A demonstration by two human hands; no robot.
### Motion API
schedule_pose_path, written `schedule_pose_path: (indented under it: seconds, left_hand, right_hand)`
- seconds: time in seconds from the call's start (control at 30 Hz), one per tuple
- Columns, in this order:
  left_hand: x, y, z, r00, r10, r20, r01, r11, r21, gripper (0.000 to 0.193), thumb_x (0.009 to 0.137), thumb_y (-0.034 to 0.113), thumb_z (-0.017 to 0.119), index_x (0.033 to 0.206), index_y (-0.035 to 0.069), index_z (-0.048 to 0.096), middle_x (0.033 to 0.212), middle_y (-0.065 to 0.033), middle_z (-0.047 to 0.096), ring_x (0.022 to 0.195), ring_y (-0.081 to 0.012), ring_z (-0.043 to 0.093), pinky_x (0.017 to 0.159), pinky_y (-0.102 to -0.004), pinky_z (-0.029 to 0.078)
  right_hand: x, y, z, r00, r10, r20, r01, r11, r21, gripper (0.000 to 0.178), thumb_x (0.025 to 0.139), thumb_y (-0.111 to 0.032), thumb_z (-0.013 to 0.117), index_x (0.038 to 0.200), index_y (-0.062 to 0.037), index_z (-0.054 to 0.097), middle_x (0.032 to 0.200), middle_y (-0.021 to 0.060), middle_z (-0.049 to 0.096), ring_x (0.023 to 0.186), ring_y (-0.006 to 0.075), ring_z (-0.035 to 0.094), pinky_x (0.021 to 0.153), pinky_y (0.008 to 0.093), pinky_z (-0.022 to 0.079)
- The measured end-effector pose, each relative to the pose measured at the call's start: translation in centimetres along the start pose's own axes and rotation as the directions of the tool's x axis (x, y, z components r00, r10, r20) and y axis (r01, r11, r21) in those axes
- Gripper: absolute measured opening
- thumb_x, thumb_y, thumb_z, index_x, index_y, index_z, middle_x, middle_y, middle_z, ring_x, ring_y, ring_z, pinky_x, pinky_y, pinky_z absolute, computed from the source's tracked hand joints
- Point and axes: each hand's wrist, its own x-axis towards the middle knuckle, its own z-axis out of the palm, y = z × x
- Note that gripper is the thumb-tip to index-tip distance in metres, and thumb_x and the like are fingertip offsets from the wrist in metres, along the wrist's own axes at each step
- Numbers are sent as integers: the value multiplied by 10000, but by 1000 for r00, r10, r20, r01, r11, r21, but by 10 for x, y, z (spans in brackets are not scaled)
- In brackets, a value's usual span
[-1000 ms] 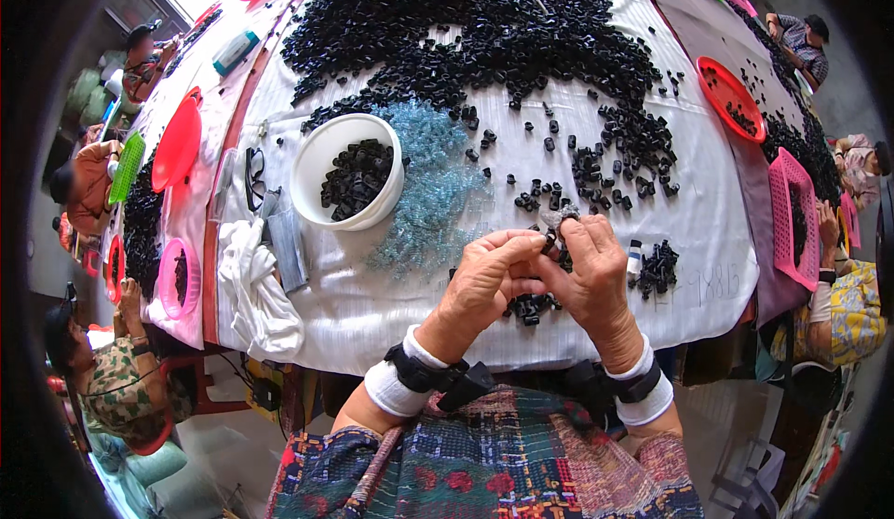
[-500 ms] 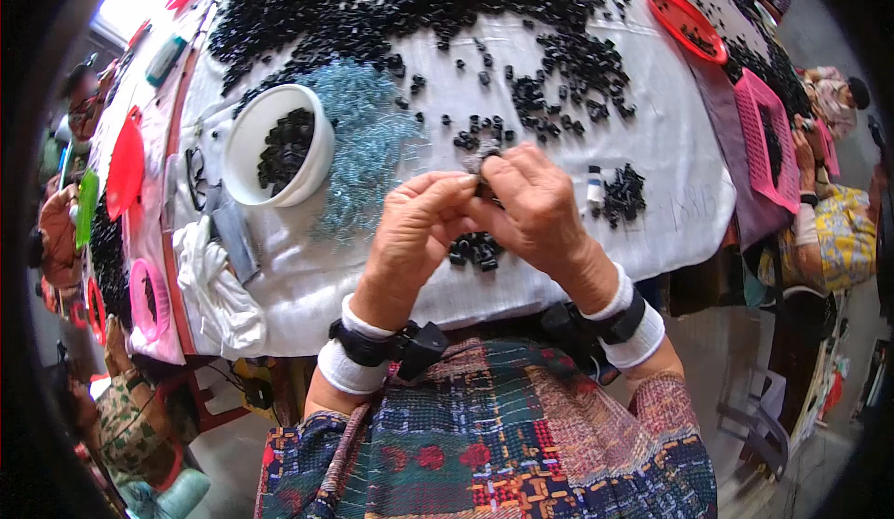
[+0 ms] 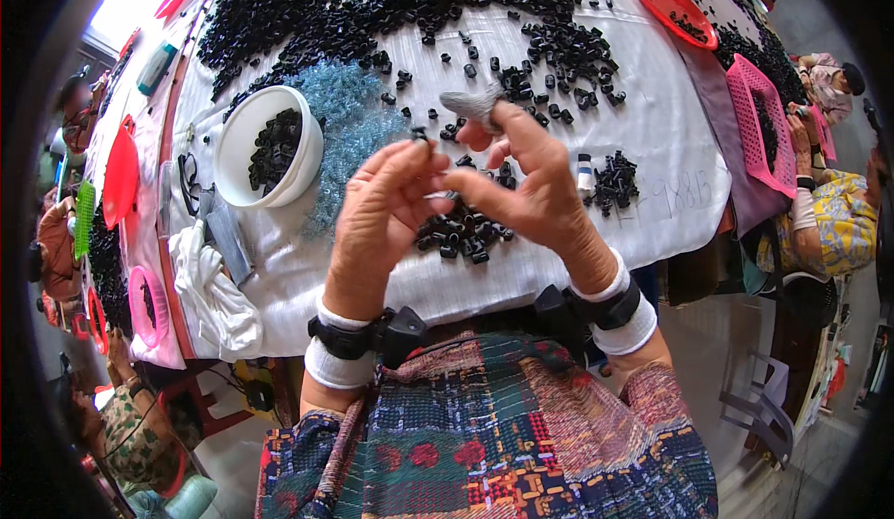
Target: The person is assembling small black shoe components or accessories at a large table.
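Note:
My left hand [image 3: 377, 207] pinches a small black plastic piece [image 3: 419, 134] at its fingertips, above the white cloth. Facing it, my right hand [image 3: 535, 179] has thumb and index finger spread apart, with nothing visible between them. A grey cloth finger cover [image 3: 473, 106] sits on the right index finger. The right thumb tip comes close to the left fingers; I cannot tell whether they touch. Below both hands lies a small heap of black plastic pieces [image 3: 466, 232], partly hidden by them.
A white bowl [image 3: 304, 167] of black pieces stands left, beside a heap of thin clear-blue pieces [image 3: 368, 109]. A large black heap [image 3: 391, 7] spreads at the back. Right are a small bottle [image 3: 585, 176] and a pink basket [image 3: 745, 114]. Other people sit on both sides.
My hands have parted: the right index finger has lifted away from the left fingertips, and its thumb has opened. The left hand has shifted slightly left, still pinching. More of the heap below shows.

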Motion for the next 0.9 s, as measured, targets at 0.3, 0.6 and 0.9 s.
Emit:
schedule_pose_path:
  seconds: [0.3,0.6,0.9]
  left_hand:
    - [6,58,-38,980,147,-132,-157,985,-68,221,889,220,577,1004,34,609,927,-102,667,779,-173,665,615,-293,576]
    - [5,85,-73,956,153,-251,-216,945,-245,220,923,177,508,1039,11,593,1023,-124,647,916,-226,648,679,-348,591]
    - [4,86,-84,958,155,-243,-223,931,-288,299,947,123,423,1198,-35,454,1187,-184,548,1038,-273,592,742,-363,580]
  right_hand:
    - [0,12,-5,923,376,-81,-268,779,567,261,839,-203,628,983,14,616,726,25,629,680,53,563,611,187,461]
    - [6,55,-5,814,580,-26,-526,755,392,194,857,-162,598,984,-16,599,765,4,622,645,33,517,538,170,414]
    - [25,73,19,921,388,-33,-383,889,-249,94,812,-33,562,888,17,536,750,155,596,652,223,597,594,315,462]
